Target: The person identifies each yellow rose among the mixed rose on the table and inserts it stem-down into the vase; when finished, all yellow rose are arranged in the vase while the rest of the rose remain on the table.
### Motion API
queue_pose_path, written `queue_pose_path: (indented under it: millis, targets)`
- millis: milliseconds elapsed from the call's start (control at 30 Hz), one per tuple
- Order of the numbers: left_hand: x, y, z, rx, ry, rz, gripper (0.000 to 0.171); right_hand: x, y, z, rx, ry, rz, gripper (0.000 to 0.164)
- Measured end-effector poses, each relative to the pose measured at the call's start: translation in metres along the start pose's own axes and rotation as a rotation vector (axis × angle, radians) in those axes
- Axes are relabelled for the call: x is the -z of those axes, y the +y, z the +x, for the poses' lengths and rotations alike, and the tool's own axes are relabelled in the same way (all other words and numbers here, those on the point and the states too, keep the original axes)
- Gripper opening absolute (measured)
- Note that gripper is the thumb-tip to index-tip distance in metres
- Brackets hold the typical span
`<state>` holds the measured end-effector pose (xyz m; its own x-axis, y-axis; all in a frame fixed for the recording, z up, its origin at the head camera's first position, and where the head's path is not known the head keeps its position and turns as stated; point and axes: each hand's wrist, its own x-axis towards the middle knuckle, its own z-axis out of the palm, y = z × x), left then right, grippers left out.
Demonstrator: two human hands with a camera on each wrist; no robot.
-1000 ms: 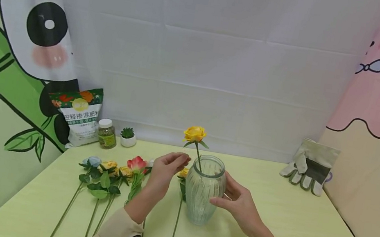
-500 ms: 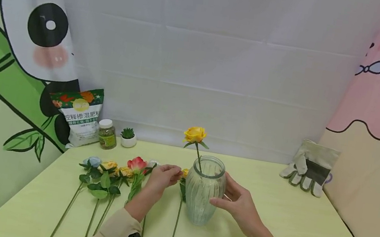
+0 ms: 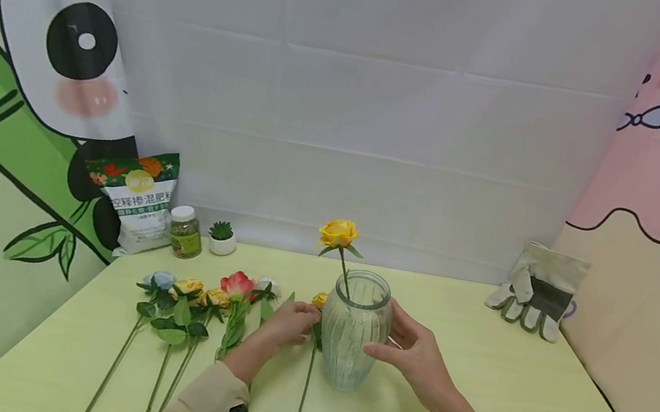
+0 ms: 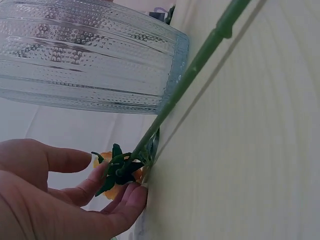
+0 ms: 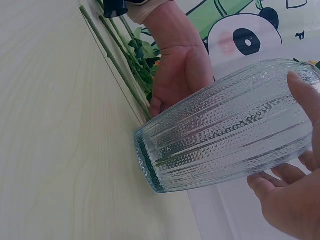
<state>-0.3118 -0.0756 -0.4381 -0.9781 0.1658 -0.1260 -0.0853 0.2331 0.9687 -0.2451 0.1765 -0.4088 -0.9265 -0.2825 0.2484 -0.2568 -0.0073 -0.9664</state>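
Observation:
A ribbed clear glass vase stands upright on the table, one yellow rose leaning in its mouth. My right hand holds the vase from the right side, thumb in front and fingers behind. To the left of the vase lies another yellow rose, its green stem running toward the table's front. My left hand is at this rose's head, thumb and fingers spread apart, fingertips right at the leaves and petals. The vase partly hides that rose in the head view.
Left of my left arm lie several flowers: a blue one, yellow roses, a red one and a white one. Behind stand a fertilizer bag, a lidded jar and a small potted succulent. Gloves lean at the back right.
My left hand has come down from beside the vase's mouth to the yellow rose on the table. My right hand and the vase have stayed in place.

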Motion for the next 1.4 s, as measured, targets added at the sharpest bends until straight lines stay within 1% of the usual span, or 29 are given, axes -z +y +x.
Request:
queue_pose_path:
  millis: [133,300,567,833,1067,1200,1300,1400]
  targets:
    - [-0.001,-0.001,0.003,0.004,-0.019,0.011,0.028,-0.001,-0.001,0.000,-0.002,0.001,0.001,0.093]
    - [-0.002,-0.002,0.008,0.021,-0.006,0.022,0.029,0.000,0.000,0.000,0.001,0.001,-0.009,0.093]
    - [-0.001,-0.001,0.015,0.040,-0.012,0.045,0.031,0.000,-0.002,-0.001,0.007,-0.001,-0.004,0.092]
    - [-0.002,-0.002,0.015,0.047,0.004,0.052,0.031,-0.001,-0.003,-0.001,-0.004,0.002,0.000,0.093]
    - [-0.002,-0.005,0.016,0.037,0.008,0.035,0.032,0.000,-0.002,-0.002,0.001,0.004,-0.009,0.092]
    - [-0.002,-0.006,0.016,0.029,0.015,0.012,0.030,0.000,-0.001,-0.002,0.003,0.005,-0.010,0.092]
    - [-0.002,-0.006,0.015,0.007,0.041,-0.011,0.028,0.000,-0.001,-0.002,0.003,0.005,-0.009,0.092]
    - [-0.002,-0.006,0.014,-0.021,0.091,-0.037,0.026,0.000,-0.002,-0.002,0.003,0.005,-0.009,0.092]
